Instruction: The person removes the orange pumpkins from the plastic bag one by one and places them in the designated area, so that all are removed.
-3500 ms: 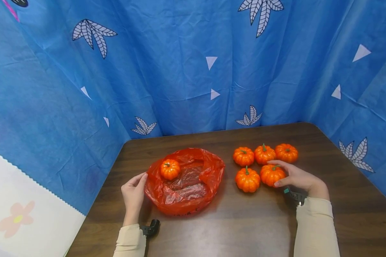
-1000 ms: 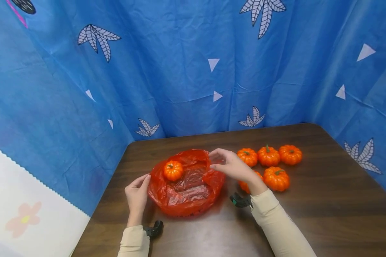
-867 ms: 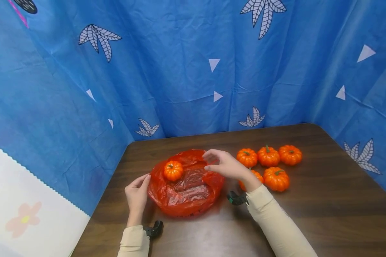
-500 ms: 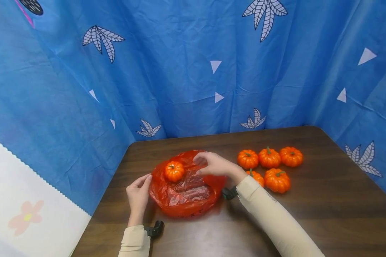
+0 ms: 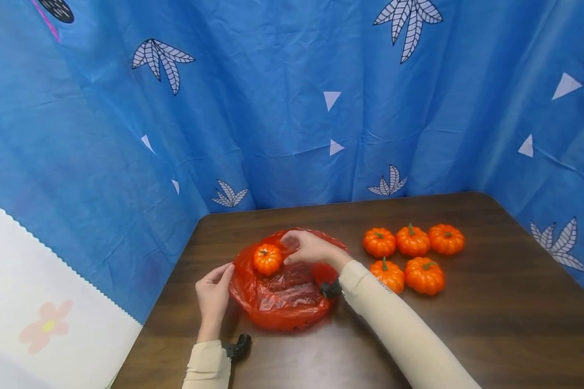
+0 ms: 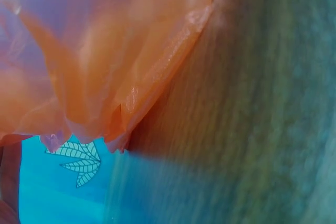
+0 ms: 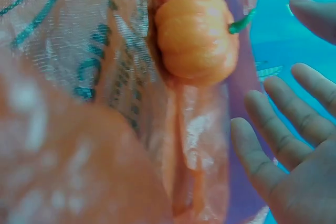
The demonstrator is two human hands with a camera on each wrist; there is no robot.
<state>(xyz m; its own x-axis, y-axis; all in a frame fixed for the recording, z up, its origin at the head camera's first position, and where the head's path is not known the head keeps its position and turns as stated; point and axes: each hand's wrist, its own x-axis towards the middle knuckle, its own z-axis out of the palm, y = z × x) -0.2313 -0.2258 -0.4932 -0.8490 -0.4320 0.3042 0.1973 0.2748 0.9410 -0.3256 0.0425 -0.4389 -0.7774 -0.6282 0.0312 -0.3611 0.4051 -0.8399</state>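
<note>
A thin red plastic bag (image 5: 292,320) lies spread wide on the table, its mouth facing up. Inside it, toward the left, sits a small orange pumpkin (image 5: 267,260) with a green stem. My left hand (image 5: 212,298) pinches the bag's left rim between thumb and fingers. Over the bag reaches my right hand (image 5: 312,250), fingers parted just right of that pumpkin and holding nothing. The right wrist view shows the pumpkin (image 7: 193,39) resting against the bag's plastic, apart from the spread fingers (image 7: 283,137). Crumpled bag plastic (image 6: 105,61) fills much of the left wrist view.
Several more orange pumpkins stand on the right of the brown table (image 5: 506,302): a back row with a middle pumpkin (image 5: 412,241), and two in front, including a right one (image 5: 425,275). A blue curtain (image 5: 282,129) hangs behind the table.
My right hand has left the front right pumpkin, which stays on the table, and has moved left over the bag to the pumpkin inside. My left hand keeps its pinch on the rim.
</note>
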